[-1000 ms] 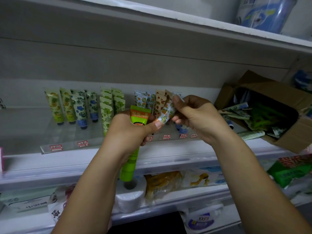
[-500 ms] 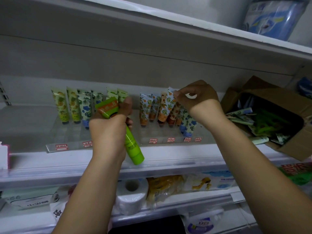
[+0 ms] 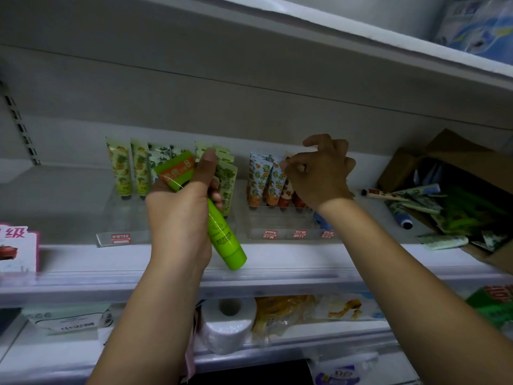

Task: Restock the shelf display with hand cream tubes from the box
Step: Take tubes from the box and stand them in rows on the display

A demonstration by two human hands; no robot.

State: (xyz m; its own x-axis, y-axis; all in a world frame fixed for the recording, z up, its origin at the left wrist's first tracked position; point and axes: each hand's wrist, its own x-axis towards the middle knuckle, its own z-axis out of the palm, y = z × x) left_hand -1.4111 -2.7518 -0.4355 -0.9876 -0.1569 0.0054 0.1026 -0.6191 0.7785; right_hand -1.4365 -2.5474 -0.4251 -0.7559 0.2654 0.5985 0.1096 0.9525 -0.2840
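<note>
White shop shelving here, a pale back panel behind, and the middle shelf (image 3: 277, 259) runs straight across under both hands. Far out to the left of the left hand, a pink and white card (image 3: 18, 248) stands at the shelf edge. Closer in, a clear rack (image 3: 122, 226) holds two yellow tubes (image 3: 129, 166) upright, caps down, then blue-patterned ones partly hidden behind the knuckles, so I can't count those.

The left hand (image 3: 180, 215) is wrapped tight round a big green tube (image 3: 222, 232), orange-banded end up by the thumb, cap slanting down towards the shelf edge. It blocks several green-patterned tubes (image 3: 227, 179) just behind it.

Between the hands, two blue and orange tubes (image 3: 265, 179) stand in a second clear rack (image 3: 280, 223), three red price labels (image 3: 298, 234) along its front. The right hand (image 3: 322, 173) sits right at that row, thumb and forefinger pinched on the top of a brown-spotted tube (image 3: 288, 190), the other fingers curled loose above. More tubes hide behind the wrist.

To the right of that hand, the cardboard box (image 3: 449, 151) lies on its side, tubes spilling out; at least three lie at its mouth, the rest a jumble.

Below the arms, one toilet roll (image 3: 227, 323) and yellowish packets (image 3: 280, 312) sit on the lower shelf.
</note>
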